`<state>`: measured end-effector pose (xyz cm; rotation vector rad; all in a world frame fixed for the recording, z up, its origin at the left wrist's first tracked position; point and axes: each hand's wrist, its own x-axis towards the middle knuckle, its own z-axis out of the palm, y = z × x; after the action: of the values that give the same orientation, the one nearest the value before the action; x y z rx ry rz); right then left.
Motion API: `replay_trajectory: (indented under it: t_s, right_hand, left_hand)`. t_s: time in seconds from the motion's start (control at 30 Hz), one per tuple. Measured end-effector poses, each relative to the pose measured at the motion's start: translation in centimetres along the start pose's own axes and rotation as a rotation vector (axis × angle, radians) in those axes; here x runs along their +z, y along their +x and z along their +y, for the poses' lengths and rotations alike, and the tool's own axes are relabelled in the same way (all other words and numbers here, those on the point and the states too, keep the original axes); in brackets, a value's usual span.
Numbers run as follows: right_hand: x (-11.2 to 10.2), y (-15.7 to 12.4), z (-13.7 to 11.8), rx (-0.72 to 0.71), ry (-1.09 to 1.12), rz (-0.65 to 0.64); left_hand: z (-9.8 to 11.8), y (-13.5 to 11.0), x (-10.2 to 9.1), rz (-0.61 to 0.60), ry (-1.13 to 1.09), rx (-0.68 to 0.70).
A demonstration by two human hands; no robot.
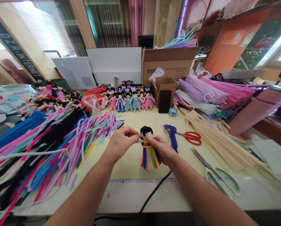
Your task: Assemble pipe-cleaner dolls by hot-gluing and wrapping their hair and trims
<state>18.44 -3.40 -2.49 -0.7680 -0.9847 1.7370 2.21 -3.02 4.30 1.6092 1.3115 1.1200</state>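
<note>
A small pipe-cleaner doll (151,158) with black hair and a striped skirt in several colours is held upright above the table, between my two hands. My left hand (122,141) pinches at the doll's left-side arm, close to the head. My right hand (162,148) grips the doll at its other shoulder, thumb and fingers closed, with a pale stem poking out above them. Just right of the doll lies a blue glue gun (172,136), beside red-handled scissors (192,138). Larger scissors with pale green handles (216,171) lie nearer, by my right forearm.
Loose coloured pipe cleaners (67,141) heap up on the left, beige ones (216,141) on the right. Finished dolls (131,100) stand in rows at the back, near a cardboard box (171,62) and a dark phone (165,101). A black cord (154,192) crosses a ruler strip (135,180). A pink bottle (260,108) leans in at right.
</note>
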Motion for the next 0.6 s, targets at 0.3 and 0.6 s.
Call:
replay_trajectory:
  t_s: [0.3, 0.6]
  right_hand:
    - [0.27, -0.02, -0.28, 0.012, 0.044, 0.033]
    - [0.10, 0.00, -0.15, 0.014, -0.003, 0.060]
  left_hand:
    - [0.23, 0.03, 0.00, -0.016, 0.045, 0.000]
    - [0.57, 0.00, -0.04, -0.022, 0.121, 0.000]
